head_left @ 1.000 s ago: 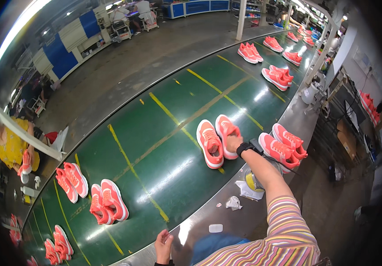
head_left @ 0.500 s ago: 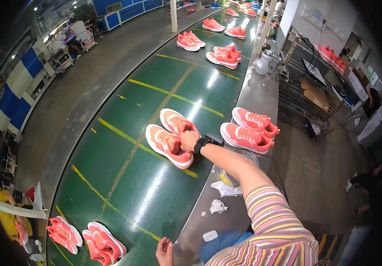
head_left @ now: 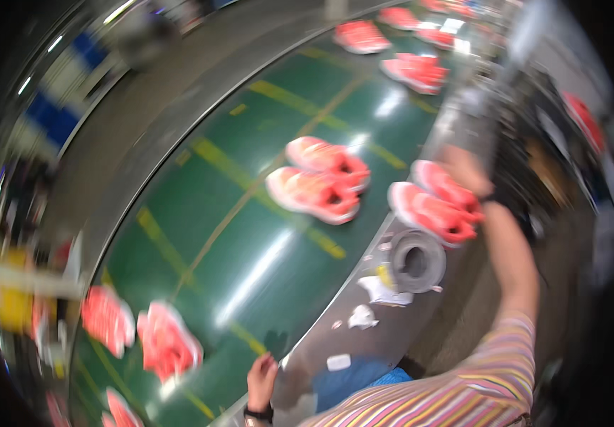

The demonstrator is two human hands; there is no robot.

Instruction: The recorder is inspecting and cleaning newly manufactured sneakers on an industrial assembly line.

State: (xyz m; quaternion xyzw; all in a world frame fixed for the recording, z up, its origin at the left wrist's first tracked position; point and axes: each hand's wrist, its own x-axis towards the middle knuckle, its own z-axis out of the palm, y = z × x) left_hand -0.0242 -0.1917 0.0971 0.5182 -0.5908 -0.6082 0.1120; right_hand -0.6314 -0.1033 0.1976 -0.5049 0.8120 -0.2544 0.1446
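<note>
A pair of coral-pink sneakers with white soles sits on the green conveyor belt, with no hand on it. My right hand is past the belt's right edge, just behind another coral pair on the metal ledge. Motion smears its fingers, and the shoes partly cover it, so any hold is unclear. My left hand hovers by the belt's near right edge, its fingers loosely bent and apart with nothing visible in them.
On the metal ledge are a grey ring-shaped roll, white paper, a crumpled tissue and a small white piece. More coral sneakers stand at the belt's near left, others at its far end.
My right hand has left the sneakers on the belt and swung right to the pair on the ledge. The view has shifted and blurred. My left hand stays by the belt's edge.
</note>
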